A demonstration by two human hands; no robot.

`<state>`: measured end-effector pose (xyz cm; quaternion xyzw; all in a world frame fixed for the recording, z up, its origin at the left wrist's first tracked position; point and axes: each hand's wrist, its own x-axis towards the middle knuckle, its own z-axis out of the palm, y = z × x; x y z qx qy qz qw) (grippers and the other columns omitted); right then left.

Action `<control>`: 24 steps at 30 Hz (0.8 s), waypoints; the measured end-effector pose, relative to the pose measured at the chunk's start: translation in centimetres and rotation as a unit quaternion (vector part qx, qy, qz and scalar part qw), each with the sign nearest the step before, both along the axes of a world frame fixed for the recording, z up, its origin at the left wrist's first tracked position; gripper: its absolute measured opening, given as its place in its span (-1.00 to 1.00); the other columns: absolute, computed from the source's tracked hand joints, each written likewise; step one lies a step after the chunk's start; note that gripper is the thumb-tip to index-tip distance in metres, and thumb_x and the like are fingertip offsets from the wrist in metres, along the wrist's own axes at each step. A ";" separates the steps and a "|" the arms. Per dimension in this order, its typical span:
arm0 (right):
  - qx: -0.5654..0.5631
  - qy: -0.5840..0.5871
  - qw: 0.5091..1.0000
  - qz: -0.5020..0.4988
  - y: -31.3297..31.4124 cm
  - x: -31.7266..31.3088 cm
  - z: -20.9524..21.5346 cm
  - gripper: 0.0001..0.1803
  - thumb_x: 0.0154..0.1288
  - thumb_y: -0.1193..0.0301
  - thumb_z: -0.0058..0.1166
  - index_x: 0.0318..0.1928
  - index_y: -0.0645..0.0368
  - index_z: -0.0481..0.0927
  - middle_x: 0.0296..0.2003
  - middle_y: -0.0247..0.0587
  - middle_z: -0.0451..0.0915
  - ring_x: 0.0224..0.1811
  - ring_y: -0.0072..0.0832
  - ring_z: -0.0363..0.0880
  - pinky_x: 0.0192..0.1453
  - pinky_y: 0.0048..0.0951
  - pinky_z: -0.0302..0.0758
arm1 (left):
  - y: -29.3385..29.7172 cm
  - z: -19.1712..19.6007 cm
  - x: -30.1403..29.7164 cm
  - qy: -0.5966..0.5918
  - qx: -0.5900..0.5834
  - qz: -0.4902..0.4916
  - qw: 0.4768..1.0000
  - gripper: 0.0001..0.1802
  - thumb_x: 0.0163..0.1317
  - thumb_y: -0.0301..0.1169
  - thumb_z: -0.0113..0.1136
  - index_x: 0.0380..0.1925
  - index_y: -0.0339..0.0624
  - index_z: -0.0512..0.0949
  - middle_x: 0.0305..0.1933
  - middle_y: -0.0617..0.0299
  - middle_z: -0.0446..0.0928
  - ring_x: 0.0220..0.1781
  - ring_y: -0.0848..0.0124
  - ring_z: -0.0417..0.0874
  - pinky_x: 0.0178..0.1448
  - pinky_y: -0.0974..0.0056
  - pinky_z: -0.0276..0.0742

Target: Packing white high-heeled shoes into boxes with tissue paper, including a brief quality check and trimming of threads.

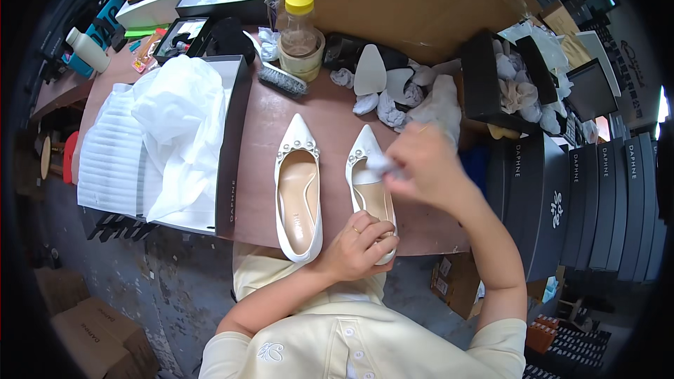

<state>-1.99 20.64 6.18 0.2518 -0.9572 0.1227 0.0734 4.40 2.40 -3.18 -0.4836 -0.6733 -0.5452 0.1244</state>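
Note:
Two white pointed flat shoes with pearl-like beads across the vamp rest side by side at the table's front edge, toes facing away. The left shoe [298, 196] stands untouched, its beige insole showing. My left hand [359, 242] is closed around the heel of the right shoe [354, 142]. Over that shoe's opening, my right hand [423, 165] is closed and smeared by motion. Between its fingers is a small whitish thing [382, 165], too blurred to name. A white piece shows inside the right shoe's front, partly hidden by this hand.
An open shoe box [242, 98] with white tissue and ribbed padding lies left. Behind stand a brush [282, 81] and a yellow-capped bottle [300, 21]. Crumpled paper wads [390, 109] lie beyond the shoes, near a dark box [477, 77] of paper. Dark shoe boxes [533, 203] line the right.

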 end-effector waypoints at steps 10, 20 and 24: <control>0.268 -0.042 0.961 0.052 -3.1 1.1 -7.3 -0.88 -0.11 0.41 0.13 -0.48 0.14 0.57 -0.53 -0.24 0.57 -0.47 -0.38 0.61 -0.46 -0.38 0.48 | 0.1 -1.0 0.5 0.037 -0.009 -0.019 0.999 -0.47 -0.34 -0.44 0.45 -0.25 -0.13 0.48 -0.14 0.16 0.45 -0.27 0.26 0.46 -0.20 0.19 0.38; 0.094 -0.067 0.993 0.002 -2.4 2.5 -2.3 -0.88 -0.08 0.38 0.11 -0.54 0.13 0.47 -0.63 -0.15 0.50 -0.57 -0.24 0.56 -0.49 -0.24 0.46 | 0.5 -1.5 0.6 0.028 0.014 0.006 1.000 -0.45 -0.35 -0.40 0.45 -0.23 -0.12 0.48 -0.13 0.16 0.46 -0.23 0.25 0.46 -0.17 0.16 0.39; 0.098 -0.174 0.974 -0.104 -4.4 1.8 -5.7 -0.87 -0.04 0.40 0.06 -0.50 0.21 0.48 -0.60 -0.03 0.54 -0.50 -0.08 0.57 -0.41 -0.11 0.47 | 0.7 -1.2 0.8 0.036 0.009 -0.006 0.999 -0.42 -0.36 -0.38 0.46 -0.20 -0.12 0.48 -0.12 0.17 0.45 -0.19 0.23 0.46 -0.15 0.14 0.40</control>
